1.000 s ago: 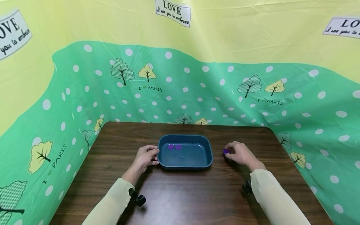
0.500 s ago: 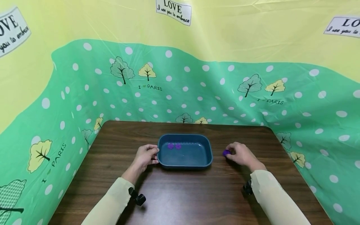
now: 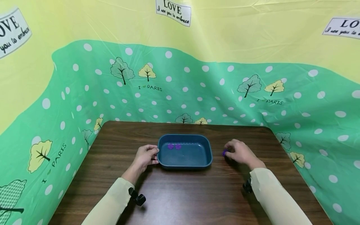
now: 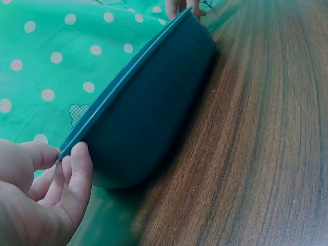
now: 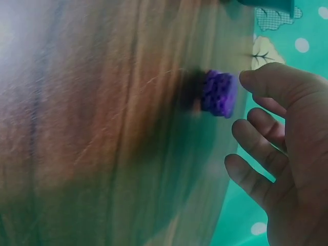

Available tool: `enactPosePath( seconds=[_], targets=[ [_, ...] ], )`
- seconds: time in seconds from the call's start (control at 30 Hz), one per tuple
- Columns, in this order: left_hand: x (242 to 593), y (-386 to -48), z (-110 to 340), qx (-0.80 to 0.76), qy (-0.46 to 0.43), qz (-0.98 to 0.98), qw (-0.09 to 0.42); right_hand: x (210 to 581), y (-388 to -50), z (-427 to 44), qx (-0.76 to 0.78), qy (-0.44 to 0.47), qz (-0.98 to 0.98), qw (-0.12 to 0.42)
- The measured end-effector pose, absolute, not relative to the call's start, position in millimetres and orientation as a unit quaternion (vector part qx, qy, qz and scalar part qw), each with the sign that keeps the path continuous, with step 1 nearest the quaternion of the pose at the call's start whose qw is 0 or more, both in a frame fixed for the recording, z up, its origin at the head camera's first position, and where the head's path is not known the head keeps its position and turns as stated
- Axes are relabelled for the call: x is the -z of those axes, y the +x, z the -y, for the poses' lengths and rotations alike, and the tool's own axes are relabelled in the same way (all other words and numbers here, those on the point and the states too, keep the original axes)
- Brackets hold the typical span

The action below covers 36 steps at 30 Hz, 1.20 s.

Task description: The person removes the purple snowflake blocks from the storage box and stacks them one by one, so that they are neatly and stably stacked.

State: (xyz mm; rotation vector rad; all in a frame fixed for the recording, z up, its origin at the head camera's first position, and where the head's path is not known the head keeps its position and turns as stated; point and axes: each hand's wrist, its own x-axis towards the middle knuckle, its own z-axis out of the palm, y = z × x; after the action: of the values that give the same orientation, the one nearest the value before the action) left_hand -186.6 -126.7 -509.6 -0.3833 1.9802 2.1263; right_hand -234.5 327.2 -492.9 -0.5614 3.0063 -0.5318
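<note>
A dark blue rectangular tray [image 3: 184, 157] stands on the table, two purple flower-shaped pieces [image 3: 174, 146] lying flat inside near its back left. My left hand [image 3: 145, 157] pinches the tray's left rim between thumb and fingers, as the left wrist view confirms. Right of the tray, a small purple stack with bumpy sides [image 5: 219, 94] stands on the wood. My right hand [image 5: 287, 123] is beside it, thumb and fingers spread and slightly bent. A thin gap shows between thumb tip and stack. In the head view the fingers partly hide the stack.
The brown wooden table [image 3: 180, 197] ends at a green and yellow printed cloth [image 3: 182, 87] that hangs behind it and along both sides. A small black device [image 3: 137, 197] sits on the left wrist, another [image 3: 247, 186] on the right.
My right hand has shifted slightly at the purple stack, which is now more covered by the fingers than half a second ago. The left hand and the tray stay where they were.
</note>
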Motion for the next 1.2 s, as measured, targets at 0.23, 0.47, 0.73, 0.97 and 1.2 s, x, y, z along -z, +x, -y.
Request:
enactPosePath(
  seconds=[0.23,0.47,0.73,0.97,1.2],
  targets=[
    [510.4,-186.9,127.5,-0.721,-0.127,-0.673,0.104,477.8,-239.3,-312.5,0.172,-0.190,-0.966,0.016],
    [508.9,-188.1,127.4,-0.723,-0.130,-0.670,0.108,460.9,-246.5,-290.9,0.177,-0.217,-0.960,0.011],
    [511.9,-187.9,127.3,-0.726,-0.128,-0.667,0.107,443.6,-253.1,-259.1,0.190,-0.258,-0.947,-0.029],
    [513.4,-190.1,128.6,-0.724,-0.128,-0.668,0.111,437.8,-257.7,-225.2,0.189,-0.277,-0.942,-0.021],
    [512.7,-189.9,129.5,-0.724,-0.125,-0.669,0.114,444.2,-260.6,-196.1,0.166,-0.287,-0.943,0.001]
  ],
)
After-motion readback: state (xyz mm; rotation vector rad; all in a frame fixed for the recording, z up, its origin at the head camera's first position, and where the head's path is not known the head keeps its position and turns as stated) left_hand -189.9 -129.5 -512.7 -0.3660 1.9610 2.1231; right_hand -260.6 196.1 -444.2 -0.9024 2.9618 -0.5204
